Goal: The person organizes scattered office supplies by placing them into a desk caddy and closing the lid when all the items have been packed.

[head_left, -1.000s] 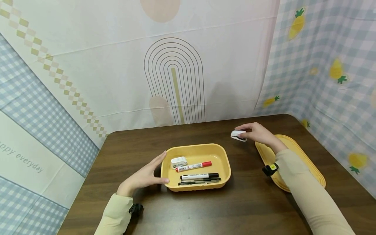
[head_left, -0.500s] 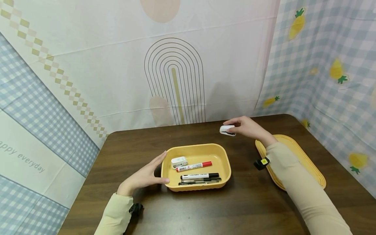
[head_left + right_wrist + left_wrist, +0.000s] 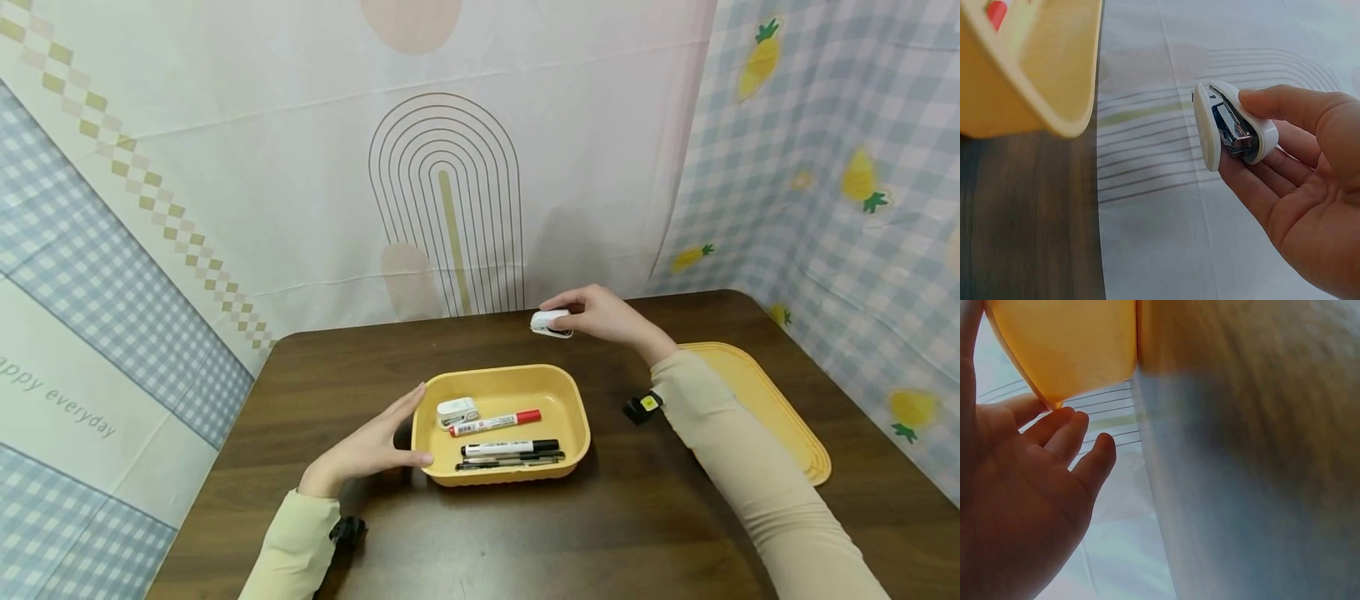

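In the head view a yellow box [image 3: 510, 382] stands on the table. My left hand [image 3: 367, 450] holds its left end, thumb at the near corner and fingers at the far one. The left wrist view shows fingertips [image 3: 1063, 415] at the box's corner. My right hand [image 3: 600, 315] grips a small white stapler [image 3: 1209, 134] between thumb and fingers, up beyond the box's far right side. Its metal inside faces the right wrist camera. Inside the box lie a small white rounded object [image 3: 457, 411], a red-capped marker [image 3: 495, 423], a black-capped marker [image 3: 510, 449] and thin dark pens [image 3: 510, 461].
A flat yellow lid-like tray [image 3: 757, 392] lies on the right of the table, partly hidden under my right forearm. The dark wooden table [image 3: 525, 542] ends at the back against a white patterned cloth [image 3: 300, 208]. A checked cloth hangs on the right.
My right hand has carried the stapler leftward and a little upward in the head view, away from the yellow tray. The left hand and the box have stayed in place.
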Demonstrator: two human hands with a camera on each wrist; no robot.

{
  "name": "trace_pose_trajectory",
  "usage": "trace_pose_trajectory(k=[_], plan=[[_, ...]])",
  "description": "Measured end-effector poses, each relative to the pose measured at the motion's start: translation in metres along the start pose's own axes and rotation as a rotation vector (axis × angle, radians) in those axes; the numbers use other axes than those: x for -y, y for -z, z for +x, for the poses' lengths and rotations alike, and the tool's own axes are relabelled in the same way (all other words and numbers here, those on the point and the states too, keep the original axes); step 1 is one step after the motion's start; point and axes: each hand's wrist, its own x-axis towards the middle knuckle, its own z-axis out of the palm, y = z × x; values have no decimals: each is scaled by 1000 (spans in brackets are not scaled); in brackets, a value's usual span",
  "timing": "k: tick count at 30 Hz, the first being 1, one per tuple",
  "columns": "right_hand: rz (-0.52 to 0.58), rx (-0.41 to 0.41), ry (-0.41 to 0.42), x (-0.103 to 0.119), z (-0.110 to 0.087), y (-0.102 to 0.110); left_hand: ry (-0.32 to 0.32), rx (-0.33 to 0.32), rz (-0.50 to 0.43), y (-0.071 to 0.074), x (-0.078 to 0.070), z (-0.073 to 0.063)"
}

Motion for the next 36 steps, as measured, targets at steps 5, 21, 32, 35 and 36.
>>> trace_pose_trajectory(k=[5, 21, 32, 35, 36], plan=[[10, 11, 28, 7, 7, -8, 1, 3, 0, 0, -1, 0], [-54, 136, 92, 27, 27, -41, -17, -2, 15, -1, 4, 3], [-85, 218, 115, 32, 30, -64, -7, -5, 7, -1, 2, 1], [-89, 233, 117, 33, 31, -67, -4, -3, 6, -1, 1, 1], [-93, 240, 118, 33, 32, -67, -3, -2, 4, -1, 1, 1]])
